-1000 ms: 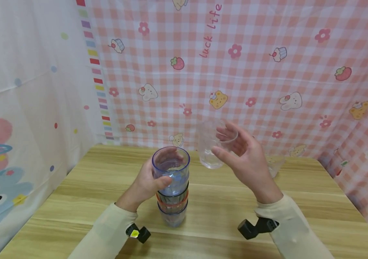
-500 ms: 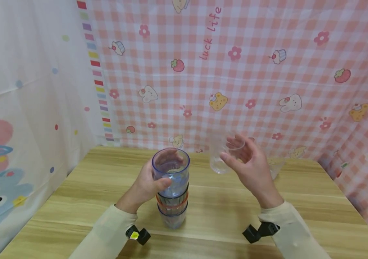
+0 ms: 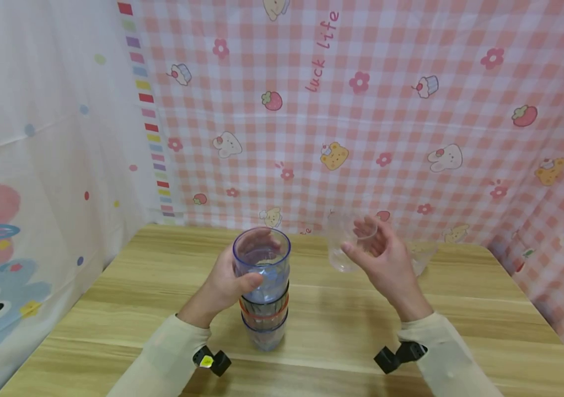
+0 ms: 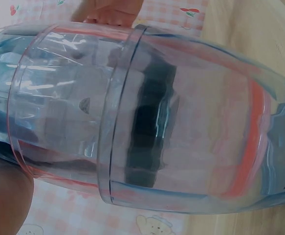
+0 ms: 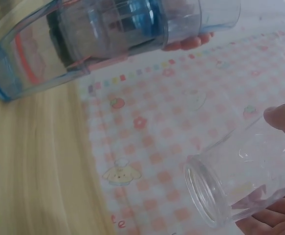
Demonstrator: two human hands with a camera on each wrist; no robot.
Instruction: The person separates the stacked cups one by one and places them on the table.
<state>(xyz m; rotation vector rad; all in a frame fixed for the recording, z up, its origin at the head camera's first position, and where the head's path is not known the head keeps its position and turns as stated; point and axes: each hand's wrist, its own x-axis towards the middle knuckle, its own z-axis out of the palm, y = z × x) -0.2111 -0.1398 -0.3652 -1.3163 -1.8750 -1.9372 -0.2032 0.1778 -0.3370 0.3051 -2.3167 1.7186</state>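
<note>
My left hand [image 3: 224, 281] grips the upper part of a stack of nested plastic cups [image 3: 264, 317], thumb on the near side and fingers behind. The stack stands upright; a blue-rimmed cup is on top, and dark, orange and blue rims show below. Whether its base touches the table cannot be told. To the right, my right hand [image 3: 386, 264] holds a clear cup [image 3: 338, 251] between thumb and fingers, apart from the stack. In the right wrist view this clear cup [image 5: 245, 171] shows its thick round base. Some of the right fingers show through its wall.
Behind the right wrist a clear, slanted plastic piece [image 3: 423, 256] stands on the wooden table [image 3: 331, 342], partly hidden. A pink checked cloth [image 3: 286, 132] hangs at the back, and a white patterned cloth [image 3: 53, 154] at the left.
My right hand has moved right and down in the head view with the clear cup, away from the stack. The left hand and its stack have stayed nearly still.
</note>
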